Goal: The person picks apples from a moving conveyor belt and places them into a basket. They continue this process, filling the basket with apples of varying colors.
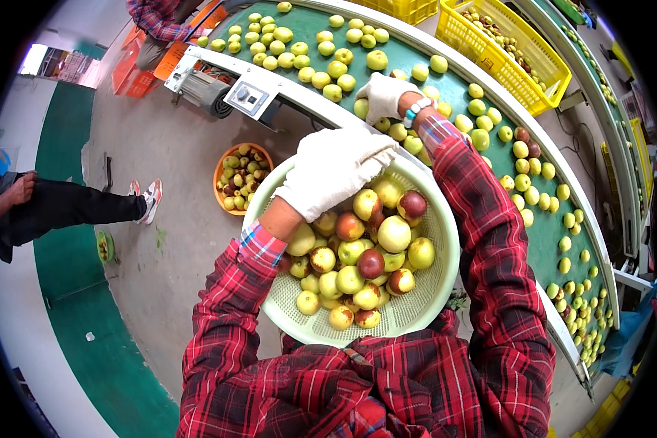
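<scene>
A pale green round basket (425, 305) in front of my body holds jujubes (394, 233), some yellow-green, others patched or wholly red-brown. My left hand (336, 169), in a white glove, is over the basket's far side. Its fingers are bunched together toward the right, and whatever they may hold is hidden. Beyond the basket, my right hand (384, 98), gloved too, reaches onto the green conveyor belt (416, 45). Its fingers curl down around a yellow-green jujube (361, 109) at the near edge, among other jujubes. A beaded bracelet circles my right wrist.
A yellow crate (555, 87) of browner jujubes stands behind the belt. On the floor to the left are an orange basket (220, 191) of jujubes and a small green basket (105, 247). A motor (206, 91) and control box (250, 97) jut from the conveyor. Two other people are at left.
</scene>
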Demonstrator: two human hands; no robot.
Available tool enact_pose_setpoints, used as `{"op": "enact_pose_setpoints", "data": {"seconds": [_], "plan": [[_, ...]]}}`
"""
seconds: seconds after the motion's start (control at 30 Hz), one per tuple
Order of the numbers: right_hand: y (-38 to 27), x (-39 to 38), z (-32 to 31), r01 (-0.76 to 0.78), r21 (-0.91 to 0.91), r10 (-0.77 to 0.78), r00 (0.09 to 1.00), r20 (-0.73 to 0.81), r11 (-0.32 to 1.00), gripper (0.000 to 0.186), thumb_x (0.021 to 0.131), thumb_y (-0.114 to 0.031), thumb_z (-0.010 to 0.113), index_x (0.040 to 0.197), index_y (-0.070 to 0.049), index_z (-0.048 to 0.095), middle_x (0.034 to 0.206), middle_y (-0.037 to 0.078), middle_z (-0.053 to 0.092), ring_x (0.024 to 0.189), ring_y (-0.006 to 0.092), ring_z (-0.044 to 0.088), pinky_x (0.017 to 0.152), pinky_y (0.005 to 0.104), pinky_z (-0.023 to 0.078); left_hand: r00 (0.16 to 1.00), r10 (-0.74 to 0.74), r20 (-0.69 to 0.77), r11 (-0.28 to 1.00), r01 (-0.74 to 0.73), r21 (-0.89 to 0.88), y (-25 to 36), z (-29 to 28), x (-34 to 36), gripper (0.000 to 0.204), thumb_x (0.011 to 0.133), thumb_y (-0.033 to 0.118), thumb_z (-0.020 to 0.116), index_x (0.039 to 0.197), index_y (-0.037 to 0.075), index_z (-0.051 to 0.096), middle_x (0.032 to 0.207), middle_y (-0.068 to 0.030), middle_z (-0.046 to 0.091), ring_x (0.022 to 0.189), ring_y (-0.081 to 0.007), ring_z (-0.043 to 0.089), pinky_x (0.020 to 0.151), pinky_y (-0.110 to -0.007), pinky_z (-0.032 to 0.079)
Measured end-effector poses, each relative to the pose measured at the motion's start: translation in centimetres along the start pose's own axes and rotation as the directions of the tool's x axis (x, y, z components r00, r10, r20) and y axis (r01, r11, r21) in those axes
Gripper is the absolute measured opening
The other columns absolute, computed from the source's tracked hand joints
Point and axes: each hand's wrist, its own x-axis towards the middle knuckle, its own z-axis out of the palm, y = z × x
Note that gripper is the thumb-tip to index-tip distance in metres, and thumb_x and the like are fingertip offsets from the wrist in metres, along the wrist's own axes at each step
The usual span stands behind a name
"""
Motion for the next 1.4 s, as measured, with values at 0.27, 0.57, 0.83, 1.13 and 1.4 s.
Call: {"op": "enact_pose_setpoints", "data": {"seconds": [0.27,0.57,0.83,1.13,1.4], "plan": [[1.1,-2.1,0.1,-0.036,0.421,0.173,0.941,-0.291,0.906,0.061,0.063,-0.035,0.086,0.118,-0.010,0.077,0.104,0.016,0.078,0.095,0.0325,0.074,0.092,0.0370,0.057,0.999,-0.015,0.043,0.999,0.017,-0.044,0.7,-0.2,0.0,0.023,0.095,0.020,0.069,0.116,0.016,0.077,0.099,-0.0098,0.077,0.089,-0.0259,0.076,0.079,-0.035,0.060],[-10.2,-24.3,-6.0,0.327,0.586,-0.086,0.912,-0.401,0.741,0.061,0.062,-0.024,0.089,0.120,-0.015,0.072,0.132,0.011,0.062,0.123,0.0299,0.059,0.104,0.0437,0.050,0.999,-0.024,0.049,1.000,0.025,-0.016,-0.2,1.0,-0.3,0.025,0.100,0.033,0.064,0.115,0.017,0.077,0.103,-0.0093,0.076,0.091,-0.0291,0.074,0.082,-0.038,0.058],[-14.0,-26.7,-5.8,0.290,0.375,-0.188,0.940,-0.284,0.881,0.041,0.075,-0.023,0.078,0.114,-0.015,0.068,0.130,0.010,0.058,0.104,0.0359,0.066,0.087,0.0450,0.056,0.994,-0.043,0.101,0.997,0.049,-0.055,1.7,0.5,0.5,0.021,0.100,0.023,0.066,0.115,0.012,0.076,0.105,-0.0109,0.077,0.096,-0.0269,0.075,0.083,-0.034,0.059],[10.0,-25.4,-0.4,-0.539,0.420,0.672,0.457,-0.582,0.730,0.023,0.095,-0.024,0.068,0.115,-0.018,0.078,0.112,0.017,0.074,0.103,0.0344,0.071,0.092,0.0410,0.056,0.997,-0.023,0.073,0.999,0.026,-0.044,2.2,0.0,0.1,0.021,0.101,0.023,0.065,0.114,0.012,0.076,0.103,-0.0102,0.076,0.092,-0.0264,0.075,0.080,-0.033,0.058],[15.4,-20.5,0.2,-0.567,0.135,0.493,0.545,-0.678,0.812,0.017,0.086,-0.028,0.072,0.101,-0.021,0.078,0.102,0.013,0.074,0.097,0.0365,0.070,0.086,0.0472,0.055,0.999,0.038,0.008,0.998,-0.038,-0.043,1.7,0.5,0.3,0.019,0.098,0.018,0.067,0.115,0.015,0.076,0.097,-0.0095,0.076,0.084,-0.0255,0.075,0.075,-0.033,0.059]]}}
